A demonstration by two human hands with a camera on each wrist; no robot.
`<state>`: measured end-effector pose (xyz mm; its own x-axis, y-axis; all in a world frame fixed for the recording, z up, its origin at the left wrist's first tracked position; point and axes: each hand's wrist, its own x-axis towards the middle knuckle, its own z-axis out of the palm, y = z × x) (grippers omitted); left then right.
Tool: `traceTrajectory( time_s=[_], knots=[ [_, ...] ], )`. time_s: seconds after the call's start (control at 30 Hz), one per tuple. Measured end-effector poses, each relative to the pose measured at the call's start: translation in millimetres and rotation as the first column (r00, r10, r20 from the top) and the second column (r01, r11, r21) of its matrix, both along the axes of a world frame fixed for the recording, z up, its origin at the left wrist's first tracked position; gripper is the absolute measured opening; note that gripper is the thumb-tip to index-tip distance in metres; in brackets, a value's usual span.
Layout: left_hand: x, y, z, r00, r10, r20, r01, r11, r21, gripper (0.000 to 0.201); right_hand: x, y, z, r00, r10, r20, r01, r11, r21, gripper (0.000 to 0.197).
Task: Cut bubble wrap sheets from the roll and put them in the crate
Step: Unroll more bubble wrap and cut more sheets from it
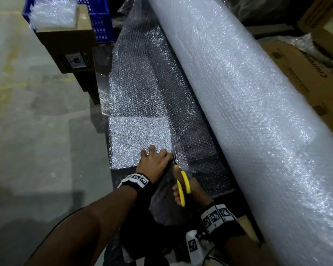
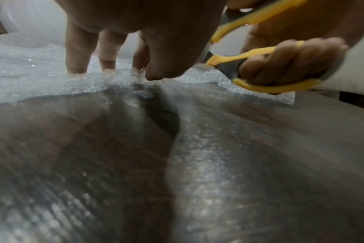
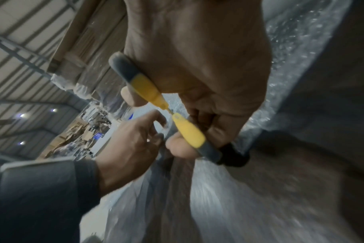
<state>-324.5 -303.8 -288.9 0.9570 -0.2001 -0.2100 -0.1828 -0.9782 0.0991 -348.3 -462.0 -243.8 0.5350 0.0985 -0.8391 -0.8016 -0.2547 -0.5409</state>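
A big bubble wrap roll (image 1: 238, 93) lies diagonally from top centre to lower right. Its unrolled sheet (image 1: 148, 83) spreads over the floor to the left of it. A brighter, doubled patch of wrap (image 1: 135, 135) lies at the sheet's near left. My left hand (image 1: 155, 157) presses straight, spread fingers (image 2: 77, 54) down on that patch's near right corner. My right hand (image 1: 196, 191) grips yellow-handled scissors (image 1: 183, 187), whose blades sit in the sheet right beside the left hand. The blue crate (image 1: 101, 22) stands at the far top left.
A stack of cut sheets (image 1: 52, 12) rests on a brown cardboard box (image 1: 71, 47) in front of the crate. More cardboard boxes (image 1: 296, 70) lie beyond the roll on the right. Concrete floor (image 1: 37, 112) spreads on the left.
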Motion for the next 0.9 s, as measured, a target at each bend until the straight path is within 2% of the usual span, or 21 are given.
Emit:
traceTrajectory(
  time_s=[0.2,0.3,0.4,0.5,0.77,0.9],
  knots=[
    [0,-1,1,1.000,0.002,0.004,-0.002,1.000,0.001,0.032,7,4,-7,0.995,0.006,0.096,-0.003,0.999,-0.032,0.074],
    [0,-1,-1,1.000,0.009,0.015,-0.009,1.000,-0.010,0.030,10,3,-6,0.997,0.007,0.073,-0.006,1.000,-0.014,0.077],
    [0,-1,-4,0.999,0.014,0.030,-0.014,1.000,-0.018,0.029,14,1,-3,0.999,0.015,0.044,-0.016,1.000,0.022,0.071],
    [1,0,-7,0.999,0.017,0.044,-0.016,1.000,-0.024,0.030,15,0,-6,0.993,0.032,0.115,-0.028,0.999,-0.035,0.066],
    [1,0,-18,0.988,0.017,0.150,-0.011,0.999,-0.046,0.037,25,-1,-2,0.994,0.100,0.038,-0.100,0.995,-0.002,0.084],
    [1,1,-19,0.987,0.013,0.159,-0.007,0.999,-0.038,0.036,25,2,-7,0.990,0.091,0.106,-0.088,0.995,-0.039,0.072]
  ],
)
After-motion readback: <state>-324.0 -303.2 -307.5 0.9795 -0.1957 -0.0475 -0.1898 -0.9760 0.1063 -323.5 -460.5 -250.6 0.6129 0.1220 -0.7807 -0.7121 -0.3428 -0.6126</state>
